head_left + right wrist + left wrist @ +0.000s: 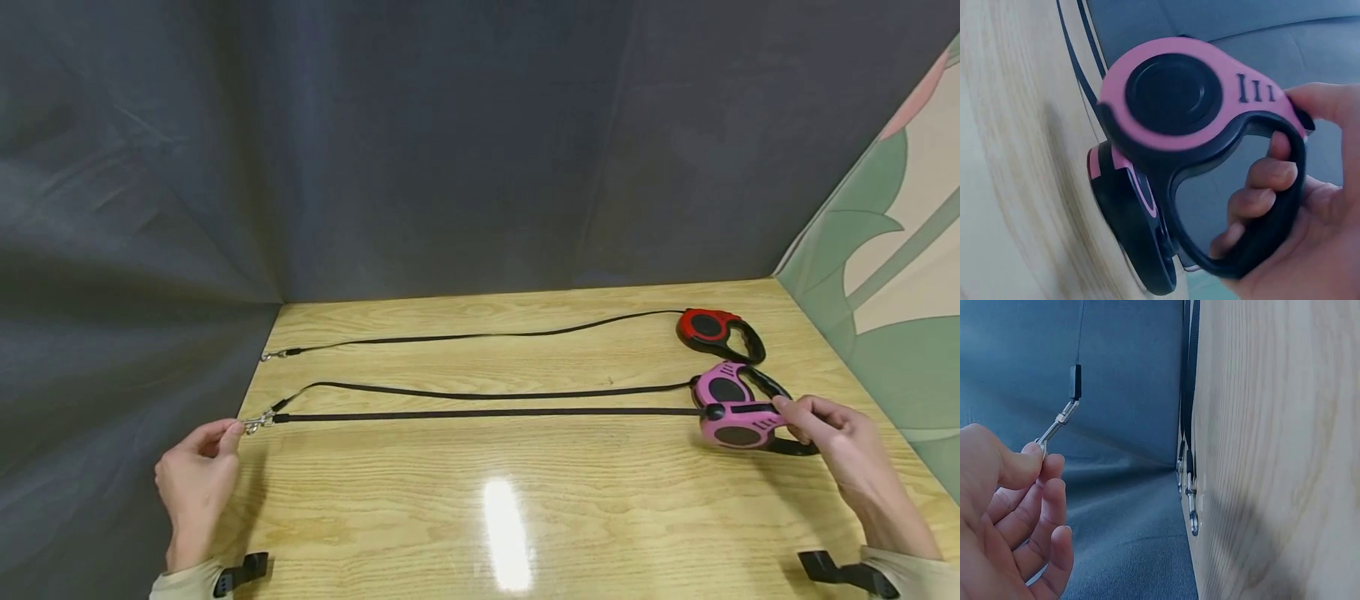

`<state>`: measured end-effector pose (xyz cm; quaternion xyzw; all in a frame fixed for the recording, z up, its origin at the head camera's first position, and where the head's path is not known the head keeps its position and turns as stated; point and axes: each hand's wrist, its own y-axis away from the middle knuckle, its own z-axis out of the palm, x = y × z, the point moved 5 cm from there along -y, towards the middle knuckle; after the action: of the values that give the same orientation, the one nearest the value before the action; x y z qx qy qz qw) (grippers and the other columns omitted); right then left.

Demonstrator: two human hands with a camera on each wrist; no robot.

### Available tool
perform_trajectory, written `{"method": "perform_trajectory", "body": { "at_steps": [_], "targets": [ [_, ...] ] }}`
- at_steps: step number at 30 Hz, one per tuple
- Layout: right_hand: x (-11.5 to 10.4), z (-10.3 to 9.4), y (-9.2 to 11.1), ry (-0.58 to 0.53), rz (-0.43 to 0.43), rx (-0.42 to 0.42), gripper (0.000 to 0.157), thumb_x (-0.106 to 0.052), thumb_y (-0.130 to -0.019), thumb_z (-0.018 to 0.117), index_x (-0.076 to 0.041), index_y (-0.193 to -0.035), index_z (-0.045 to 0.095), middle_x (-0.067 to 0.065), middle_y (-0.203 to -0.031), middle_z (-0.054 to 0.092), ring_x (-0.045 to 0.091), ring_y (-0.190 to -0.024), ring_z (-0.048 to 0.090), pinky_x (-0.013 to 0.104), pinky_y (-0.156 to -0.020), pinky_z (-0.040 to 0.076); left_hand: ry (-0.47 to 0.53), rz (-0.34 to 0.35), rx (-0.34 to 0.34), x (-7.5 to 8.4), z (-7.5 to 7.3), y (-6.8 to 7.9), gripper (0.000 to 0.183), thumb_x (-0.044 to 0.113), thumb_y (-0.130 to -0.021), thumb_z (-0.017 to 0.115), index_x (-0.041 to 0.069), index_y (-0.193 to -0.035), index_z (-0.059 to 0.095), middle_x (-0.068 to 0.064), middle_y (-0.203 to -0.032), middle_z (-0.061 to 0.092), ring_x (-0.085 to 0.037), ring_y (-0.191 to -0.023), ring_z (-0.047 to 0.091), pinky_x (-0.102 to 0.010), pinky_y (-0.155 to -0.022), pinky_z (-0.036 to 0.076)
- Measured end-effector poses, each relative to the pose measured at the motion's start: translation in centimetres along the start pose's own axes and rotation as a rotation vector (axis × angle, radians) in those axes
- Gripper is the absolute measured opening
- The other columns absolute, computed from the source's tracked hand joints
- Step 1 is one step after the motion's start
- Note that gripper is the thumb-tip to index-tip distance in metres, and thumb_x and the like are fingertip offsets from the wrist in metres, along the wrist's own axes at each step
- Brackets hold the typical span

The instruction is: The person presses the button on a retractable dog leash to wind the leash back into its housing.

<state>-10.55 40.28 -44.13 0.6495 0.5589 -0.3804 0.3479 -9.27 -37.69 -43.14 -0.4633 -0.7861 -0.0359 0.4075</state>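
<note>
Left hand (197, 479) pinches a clip (1055, 429) beside the wide tabletop's (375, 500) left edge; right hand (847, 442) grips a pink leash (1175, 94) well across.

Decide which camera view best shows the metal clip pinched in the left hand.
The left wrist view: there the metal clip appears large against the blue-grey cloth, with only its end covered by the left hand. The head view shows it small, seemingly overlapping another clip; the right wrist view does not show it.
</note>
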Motion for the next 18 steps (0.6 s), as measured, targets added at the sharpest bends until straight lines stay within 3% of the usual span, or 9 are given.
{"method": "perform_trajectory", "body": {
  "at_steps": [4, 9, 12, 18],
  "targets": [
    [0.3, -0.09, -0.12, -0.062, -0.008, 0.012, 0.031, -0.018, -0.11, 0.058, -0.008, -0.081, 0.058, -0.015, -0.078, 0.055, 0.007, -0.086, 0.044, 0.029, -0.072, 0.026, -0.009, -0.003, 0.003, 0.1, 0.19, -0.04, 0.022, 0.025, -0.099, 0.075, 0.005, -0.105, 0.083, 0.053, -0.062, 0.038, 0.028, -0.059, 0.037, -0.042, -0.087, 0.04],
    [0.55, -0.38, 0.03, -0.035, 0.003, 0.008, 0.011, -0.013, -0.106, 0.065, -0.02, -0.101, 0.072, -0.024, -0.087, 0.067, -0.004, -0.09, 0.055, 0.018, -0.074, 0.039, -0.003, -0.014, 0.013, -0.05, 0.19, 0.0, 0.021, 0.023, -0.099, 0.076, 0.005, -0.104, 0.083, 0.053, -0.062, 0.039, 0.026, -0.058, 0.039, -0.034, -0.084, 0.038],
    [0.63, -0.47, 0.12, -0.029, 0.008, 0.015, 0.015, -0.011, -0.104, 0.068, -0.024, -0.109, 0.073, -0.027, -0.094, 0.07, -0.007, -0.094, 0.058, 0.014, -0.076, 0.042, 0.009, -0.002, 0.008, -0.01, 0.25, -0.02, 0.02, 0.022, -0.099, 0.076, 0.004, -0.104, 0.082, 0.053, -0.063, 0.04, 0.025, -0.058, 0.041, -0.03, -0.079, 0.038],
    [0.51, -0.53, 0.07, -0.056, 0.013, 0.054, 0.016, -0.009, -0.103, 0.07, -0.023, -0.106, 0.075, -0.026, -0.091, 0.071, -0.007, -0.09, 0.06, 0.011, -0.075, 0.043, 0.032, 0.024, -0.016, 0.01, 0.56, 0.06, 0.018, 0.019, -0.098, 0.076, 0.002, -0.103, 0.082, 0.052, -0.064, 0.042, 0.024, -0.058, 0.044, -0.025, -0.073, 0.036]
  ]
}}
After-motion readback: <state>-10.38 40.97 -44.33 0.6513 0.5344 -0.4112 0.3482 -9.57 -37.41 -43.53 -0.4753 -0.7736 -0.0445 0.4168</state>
